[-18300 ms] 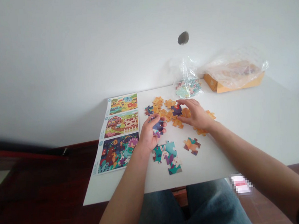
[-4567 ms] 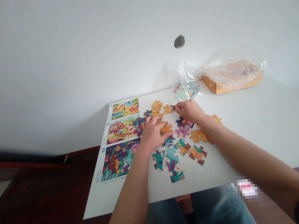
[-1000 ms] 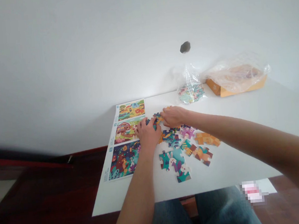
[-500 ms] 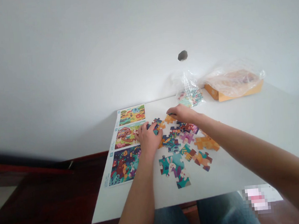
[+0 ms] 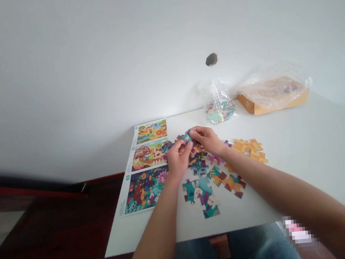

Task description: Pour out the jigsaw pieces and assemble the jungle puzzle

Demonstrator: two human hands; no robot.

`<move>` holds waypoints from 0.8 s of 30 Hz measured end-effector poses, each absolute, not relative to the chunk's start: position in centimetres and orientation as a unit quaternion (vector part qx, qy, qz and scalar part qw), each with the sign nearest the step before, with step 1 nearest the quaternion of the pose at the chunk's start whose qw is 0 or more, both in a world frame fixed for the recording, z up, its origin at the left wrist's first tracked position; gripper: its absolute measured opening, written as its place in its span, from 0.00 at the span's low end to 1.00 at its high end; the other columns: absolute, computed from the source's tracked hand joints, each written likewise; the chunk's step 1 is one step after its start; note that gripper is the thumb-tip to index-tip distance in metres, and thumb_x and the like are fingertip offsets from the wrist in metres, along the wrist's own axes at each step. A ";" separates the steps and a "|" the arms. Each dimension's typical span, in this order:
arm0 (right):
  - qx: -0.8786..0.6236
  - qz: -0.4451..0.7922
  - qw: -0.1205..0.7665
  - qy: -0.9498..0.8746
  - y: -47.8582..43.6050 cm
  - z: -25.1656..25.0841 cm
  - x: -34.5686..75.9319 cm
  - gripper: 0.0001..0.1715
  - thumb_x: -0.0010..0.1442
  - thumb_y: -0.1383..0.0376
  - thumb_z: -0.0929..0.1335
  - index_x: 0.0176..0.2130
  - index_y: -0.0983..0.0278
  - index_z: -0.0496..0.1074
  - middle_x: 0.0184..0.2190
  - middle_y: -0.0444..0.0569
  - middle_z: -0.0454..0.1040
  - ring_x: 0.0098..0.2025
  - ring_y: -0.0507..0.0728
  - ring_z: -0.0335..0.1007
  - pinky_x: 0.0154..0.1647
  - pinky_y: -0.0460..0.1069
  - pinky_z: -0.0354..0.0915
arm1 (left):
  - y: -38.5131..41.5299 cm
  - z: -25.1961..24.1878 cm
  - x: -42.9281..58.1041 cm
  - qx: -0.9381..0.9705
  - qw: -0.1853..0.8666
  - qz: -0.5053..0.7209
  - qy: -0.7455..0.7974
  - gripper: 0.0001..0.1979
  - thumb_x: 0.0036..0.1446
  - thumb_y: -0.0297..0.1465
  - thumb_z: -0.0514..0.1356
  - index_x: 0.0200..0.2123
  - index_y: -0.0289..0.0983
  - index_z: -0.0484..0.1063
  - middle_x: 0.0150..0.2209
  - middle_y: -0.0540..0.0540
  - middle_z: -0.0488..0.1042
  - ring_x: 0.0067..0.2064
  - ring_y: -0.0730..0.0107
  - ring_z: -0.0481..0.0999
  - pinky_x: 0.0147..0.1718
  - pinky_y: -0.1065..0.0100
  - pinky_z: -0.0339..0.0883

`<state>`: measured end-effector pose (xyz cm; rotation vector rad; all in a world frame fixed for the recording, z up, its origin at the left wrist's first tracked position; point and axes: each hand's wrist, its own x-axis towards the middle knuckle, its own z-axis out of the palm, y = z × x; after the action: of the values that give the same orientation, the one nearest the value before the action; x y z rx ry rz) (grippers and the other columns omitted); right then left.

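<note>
Both my hands meet above the pile of puzzle pieces, pinching a dark blue jigsaw puzzle piece (image 5: 187,138) between their fingertips. My left hand (image 5: 178,157) is closed on its near left side, my right hand (image 5: 209,139) on its right side. Beneath them lie loose dark pieces, partly hidden by my fingers. Closer to me sits a joined group of teal pieces with a white rabbit (image 5: 198,189). Orange and brown pieces (image 5: 234,184) lie to its right. Several yellow-orange pieces (image 5: 249,149) are spread beyond my right forearm.
On the left lies a sheet with three printed pictures (image 5: 149,188). Against the wall stand a clear bag of puzzle pieces (image 5: 221,111) and an orange box (image 5: 274,106) with plastic film over it. The white table's (image 5: 145,236) front edge is close to my legs.
My right hand has come left and towards me from the far orange piece to meet my left hand. The left has lifted off the pieces, and both now grip a dark blue piece.
</note>
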<state>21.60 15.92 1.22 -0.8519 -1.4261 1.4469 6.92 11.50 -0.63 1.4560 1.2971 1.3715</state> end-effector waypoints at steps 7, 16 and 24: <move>-0.538 0.237 0.296 -0.753 17.5 1.1 22.7 0.20 0.65 0.59 0.65 0.51 0.64 0.77 0.48 0.54 0.77 0.48 0.60 0.71 0.54 0.53 0.64 | 12.5 -0.5 6.2 0.426 0.450 0.641 0.453 0.13 0.50 0.39 0.70 0.32 0.36 0.74 0.26 0.51 0.74 0.22 0.74 0.70 0.21 0.71 0.67; -0.436 0.027 -0.004 -0.900 20.5 2.1 20.6 0.19 0.65 0.63 0.66 0.52 0.66 0.77 0.47 0.61 0.75 0.49 0.64 0.73 0.53 0.54 0.63 | 12.4 0.0 5.8 0.392 0.456 0.656 0.455 0.14 0.45 0.35 0.71 0.31 0.36 0.71 0.27 0.52 0.73 0.23 0.76 0.70 0.21 0.73 0.65; -0.382 0.029 -0.045 -0.923 21.1 3.6 21.7 0.23 0.58 0.64 0.69 0.53 0.67 0.76 0.43 0.62 0.79 0.45 0.65 0.77 0.42 0.53 0.69 | 12.6 -0.1 5.5 0.374 0.450 0.658 0.474 0.13 0.43 0.33 0.70 0.29 0.36 0.70 0.24 0.53 0.71 0.20 0.78 0.67 0.15 0.76 0.57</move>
<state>21.68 21.13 3.57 -1.2357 -2.9849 0.0942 5.46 12.64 -0.14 0.9257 1.1708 1.6272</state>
